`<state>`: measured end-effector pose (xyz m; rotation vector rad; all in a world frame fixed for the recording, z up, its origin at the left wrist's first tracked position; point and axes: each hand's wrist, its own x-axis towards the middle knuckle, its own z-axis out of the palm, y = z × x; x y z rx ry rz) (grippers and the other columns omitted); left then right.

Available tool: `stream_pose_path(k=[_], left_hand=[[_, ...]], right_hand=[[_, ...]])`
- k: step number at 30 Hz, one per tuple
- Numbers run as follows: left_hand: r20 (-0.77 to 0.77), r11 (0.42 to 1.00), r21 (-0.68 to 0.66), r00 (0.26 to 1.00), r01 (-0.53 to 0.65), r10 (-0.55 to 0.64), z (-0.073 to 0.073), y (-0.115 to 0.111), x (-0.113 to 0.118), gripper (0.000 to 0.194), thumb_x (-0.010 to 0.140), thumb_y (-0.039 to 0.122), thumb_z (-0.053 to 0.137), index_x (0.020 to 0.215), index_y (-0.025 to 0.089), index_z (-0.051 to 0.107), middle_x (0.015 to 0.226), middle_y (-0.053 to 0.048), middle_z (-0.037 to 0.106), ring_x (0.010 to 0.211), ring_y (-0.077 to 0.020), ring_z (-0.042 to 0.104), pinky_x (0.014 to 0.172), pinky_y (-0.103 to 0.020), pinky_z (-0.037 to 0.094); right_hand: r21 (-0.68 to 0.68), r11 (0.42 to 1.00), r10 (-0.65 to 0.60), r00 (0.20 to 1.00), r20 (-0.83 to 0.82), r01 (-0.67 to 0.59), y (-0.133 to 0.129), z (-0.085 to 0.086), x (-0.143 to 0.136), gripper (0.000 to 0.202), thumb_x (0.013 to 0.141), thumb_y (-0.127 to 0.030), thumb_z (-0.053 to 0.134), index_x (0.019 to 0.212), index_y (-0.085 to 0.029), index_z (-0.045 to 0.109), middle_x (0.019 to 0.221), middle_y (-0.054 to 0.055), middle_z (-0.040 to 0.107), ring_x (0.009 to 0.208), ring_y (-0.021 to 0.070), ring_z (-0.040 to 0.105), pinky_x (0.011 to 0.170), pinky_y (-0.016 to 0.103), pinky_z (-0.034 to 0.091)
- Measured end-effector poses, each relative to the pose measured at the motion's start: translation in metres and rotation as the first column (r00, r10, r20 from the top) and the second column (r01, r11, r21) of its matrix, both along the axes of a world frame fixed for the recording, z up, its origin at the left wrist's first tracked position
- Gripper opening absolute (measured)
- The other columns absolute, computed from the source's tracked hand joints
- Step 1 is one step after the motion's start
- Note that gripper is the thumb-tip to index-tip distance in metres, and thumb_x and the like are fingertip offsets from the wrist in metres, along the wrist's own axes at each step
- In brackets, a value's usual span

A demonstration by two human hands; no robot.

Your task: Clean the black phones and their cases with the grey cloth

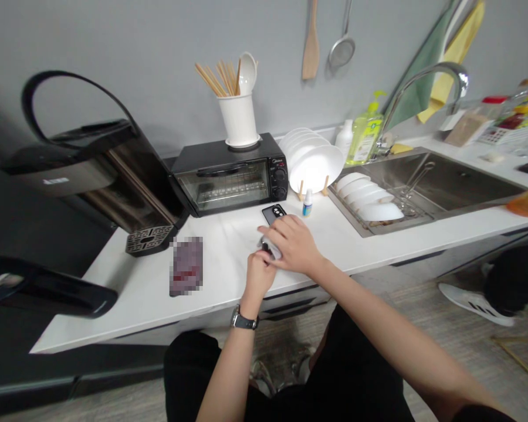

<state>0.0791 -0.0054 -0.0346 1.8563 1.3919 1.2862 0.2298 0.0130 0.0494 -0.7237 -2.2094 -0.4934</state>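
My left hand [260, 274] is closed over the counter, fingers curled at the lower side of a small dark object [266, 248] that is mostly hidden. From above, my right hand [294, 243] wraps a pale grey cloth-like piece [273, 251] against it. Both hands touch each other there. Just beyond them lies a dark phone [270, 213], camera side up, partly covered by my right fingers. A small white spray bottle with a blue label [307, 203] stands upright behind my right hand. To the left lies a blurred-out purplish item [186, 266] on the countertop [222, 252].
A black toaster oven [233, 181] bears a white utensil holder [240, 117]. Left stands a black drinks machine [114, 170]. White plates [314, 161] stand in a rack beside the sink [449, 193], which holds white bowls [369, 199]. Another person's shoe [475, 302] shows at right.
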Motion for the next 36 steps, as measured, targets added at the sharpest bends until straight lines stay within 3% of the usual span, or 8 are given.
stream_pose_path(k=[4,9,15,18,21,26,32,36], left_hand=[[0.051,0.987,-0.126,0.995,0.096,-0.090,0.003,0.000,-0.003,0.016,0.086,0.030,0.070,0.081,0.015,0.074,0.077,-0.003,0.076,0.072,-0.0197,0.070,0.065,-0.025,0.052],[0.138,0.983,-0.150,0.987,0.107,-0.087,0.008,-0.011,-0.006,0.023,0.084,0.034,0.076,0.099,0.017,0.078,0.090,-0.002,0.078,0.083,-0.0188,0.071,0.075,-0.024,0.052],[0.113,0.983,-0.182,0.994,0.012,0.009,0.000,-0.023,-0.009,0.024,0.082,0.039,0.080,0.081,0.017,0.073,0.067,0.003,0.063,0.063,-0.0120,0.055,0.058,-0.020,0.039],[0.047,0.985,-0.170,0.999,-0.003,0.011,0.001,-0.023,-0.008,0.028,0.082,0.041,0.078,0.071,0.017,0.068,0.060,0.005,0.055,0.058,-0.0108,0.048,0.053,-0.021,0.032],[0.012,0.991,-0.135,1.000,-0.005,0.007,0.005,-0.024,-0.009,0.019,0.085,0.031,0.069,0.073,0.016,0.069,0.061,0.003,0.058,0.058,-0.0115,0.049,0.055,-0.021,0.035],[-0.051,0.997,-0.071,0.999,0.013,-0.016,0.005,-0.026,-0.013,0.021,0.081,0.018,0.056,0.061,0.015,0.063,0.057,0.000,0.061,0.057,-0.0136,0.052,0.056,-0.023,0.037],[-0.039,0.989,-0.145,0.999,-0.005,-0.001,0.003,-0.025,-0.008,0.027,0.088,0.041,0.071,0.079,0.017,0.077,0.060,0.003,0.057,0.058,-0.0116,0.047,0.054,-0.022,0.034],[-0.042,0.990,-0.139,0.999,-0.009,0.003,0.004,-0.026,-0.007,0.026,0.087,0.041,0.073,0.082,0.017,0.078,0.061,0.003,0.059,0.058,-0.0118,0.048,0.055,-0.022,0.036]], right_hand=[[-0.120,0.977,-0.197,0.962,-0.191,0.176,0.001,-0.004,0.014,0.046,0.093,-0.067,0.059,0.085,-0.022,0.058,0.080,0.005,0.059,0.072,0.0217,0.050,0.070,0.036,0.038],[-0.301,0.944,-0.253,0.875,-0.412,0.132,-0.005,-0.021,0.039,0.036,0.096,-0.055,0.057,0.077,-0.025,0.048,0.069,-0.001,0.053,0.064,0.0181,0.049,0.063,0.031,0.035],[-0.508,0.852,-0.407,0.768,-0.495,0.124,-0.013,-0.061,0.051,0.029,0.105,-0.031,0.035,0.085,-0.024,0.055,0.069,-0.001,0.056,0.063,0.0185,0.053,0.064,0.031,0.041],[-0.493,0.852,-0.406,0.815,-0.414,0.175,-0.022,-0.066,0.038,0.026,0.104,-0.025,0.038,0.095,-0.022,0.063,0.089,0.006,0.068,0.087,0.0241,0.061,0.086,0.039,0.046],[-0.425,0.885,-0.300,0.931,-0.208,0.190,-0.040,-0.062,0.008,0.028,0.107,-0.026,0.041,0.115,-0.022,0.067,0.113,0.009,0.073,0.117,0.0279,0.059,0.119,0.053,0.028],[-0.360,0.930,-0.069,0.997,0.023,0.073,-0.054,-0.060,-0.017,0.046,0.109,-0.039,0.041,0.147,-0.016,0.051,0.138,0.013,0.065,0.130,0.0270,0.054,0.126,0.050,0.020],[-0.336,0.859,-0.385,0.920,0.075,0.387,-0.016,-0.055,0.053,0.044,0.104,-0.058,0.048,0.104,-0.019,0.068,0.099,0.011,0.071,0.099,0.0292,0.060,0.105,0.045,0.038],[-0.348,0.819,-0.457,0.886,0.084,0.455,-0.012,-0.047,0.055,0.048,0.104,-0.059,0.048,0.090,-0.019,0.069,0.088,0.010,0.071,0.092,0.0280,0.059,0.102,0.046,0.037]])
